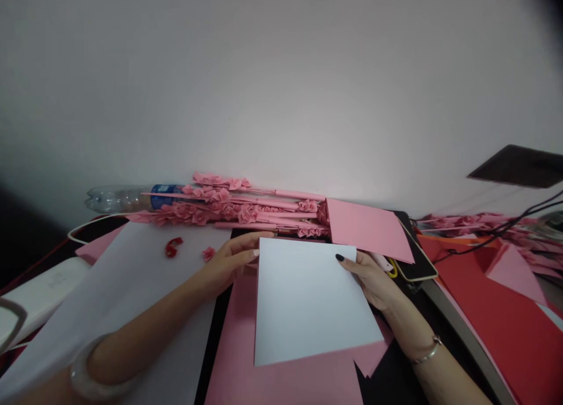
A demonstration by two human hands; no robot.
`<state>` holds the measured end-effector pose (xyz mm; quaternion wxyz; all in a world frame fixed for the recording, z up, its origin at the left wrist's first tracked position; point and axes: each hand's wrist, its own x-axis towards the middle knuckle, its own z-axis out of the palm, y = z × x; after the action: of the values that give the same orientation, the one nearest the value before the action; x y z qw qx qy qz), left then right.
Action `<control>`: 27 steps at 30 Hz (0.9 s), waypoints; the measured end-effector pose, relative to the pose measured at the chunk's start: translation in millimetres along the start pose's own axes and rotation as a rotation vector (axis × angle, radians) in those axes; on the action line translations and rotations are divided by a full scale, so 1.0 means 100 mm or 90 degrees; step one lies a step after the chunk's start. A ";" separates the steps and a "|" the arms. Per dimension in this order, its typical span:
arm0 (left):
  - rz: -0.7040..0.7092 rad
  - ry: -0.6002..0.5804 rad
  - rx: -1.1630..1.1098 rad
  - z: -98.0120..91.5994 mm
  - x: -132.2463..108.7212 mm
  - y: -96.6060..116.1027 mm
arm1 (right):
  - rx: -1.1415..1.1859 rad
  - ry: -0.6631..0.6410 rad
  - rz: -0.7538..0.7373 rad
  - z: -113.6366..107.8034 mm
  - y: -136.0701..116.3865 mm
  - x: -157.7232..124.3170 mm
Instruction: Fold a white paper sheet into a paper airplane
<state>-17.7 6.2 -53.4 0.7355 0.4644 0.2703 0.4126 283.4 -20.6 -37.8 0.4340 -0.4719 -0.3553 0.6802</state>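
Note:
A white square sheet of paper with pink showing along its edges is held up over the table, tilted towards me. My right hand grips its upper right corner, the dark-nailed thumb on the white face and the fingers behind. At the upper left corner, my left hand has its thumb at the edge, and its fingertips run partly out of sight behind the paper. Below it lies a large pink sheet. Left of my left hand, a small pink paper flower and a curled red piece rest on a white sheet.
Pink paper flower stems lie along the wall beside a clear plastic bottle. Pink paper overlaps a dark phone-like slab. Yellow-handled scissors are partly hidden. Red sheets lie right; a white device stands left.

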 end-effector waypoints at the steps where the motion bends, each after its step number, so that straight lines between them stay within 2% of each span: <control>1: 0.005 0.004 0.026 0.00 0.00 -0.01 | 0.000 -0.004 0.005 0.00 0.00 0.00; 7: 0.103 0.100 0.356 -0.02 0.01 -0.04 | -0.034 -0.022 0.026 0.01 0.02 -0.01; 11: 0.131 0.154 0.446 -0.01 -0.01 -0.04 | -0.102 -0.036 0.032 0.01 0.01 -0.04; 17: 0.124 0.237 0.455 0.04 -0.03 0.00 | -0.209 0.001 -0.124 -0.01 -0.04 -0.04; 20: 0.118 0.266 0.448 0.06 -0.01 0.01 | -0.197 0.024 -0.155 -0.02 0.02 -0.01; 27: 0.086 0.235 0.343 0.11 -0.01 -0.01 | -0.254 0.084 -0.212 0.06 0.07 -0.02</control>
<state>-9.5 0.2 -49.6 0.4956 0.5766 0.4671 0.4514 275.9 -25.7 -41.9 0.4608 -0.5262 -0.5262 0.4836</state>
